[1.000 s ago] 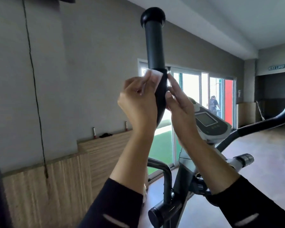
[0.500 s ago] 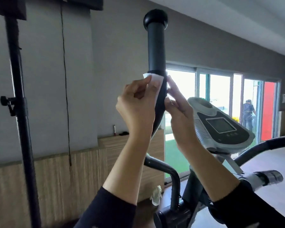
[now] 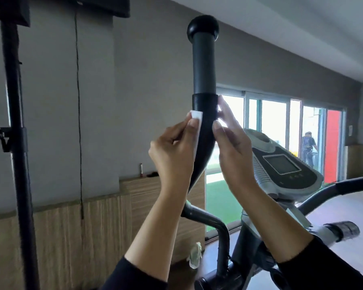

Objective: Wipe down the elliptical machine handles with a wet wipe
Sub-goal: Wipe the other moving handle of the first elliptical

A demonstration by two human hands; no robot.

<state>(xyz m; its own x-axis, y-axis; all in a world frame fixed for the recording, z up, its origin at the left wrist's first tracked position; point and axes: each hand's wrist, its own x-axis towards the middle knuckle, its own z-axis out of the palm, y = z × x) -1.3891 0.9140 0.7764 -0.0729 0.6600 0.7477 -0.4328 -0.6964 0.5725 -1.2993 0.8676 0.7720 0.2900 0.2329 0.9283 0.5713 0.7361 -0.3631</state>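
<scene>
Two hands on the upright black handle (image 3: 203, 80) of an elliptical machine
Left hand (image 3: 172, 155) pinches a white wipe (image 3: 196, 117) between thumb and fingers against the handle's left side; right hand (image 3: 233, 149), fingers nearly straight, touches its right side

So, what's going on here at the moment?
A person is cleaning the elliptical's upright black handle. The left hand pinches a white wet wipe against the handle's left side, just below the upper grip section. The right hand lays straight fingers on the opposite side. Whether the wipe reaches round to them cannot be seen. The console sits just behind the right hand, untouched.
</scene>
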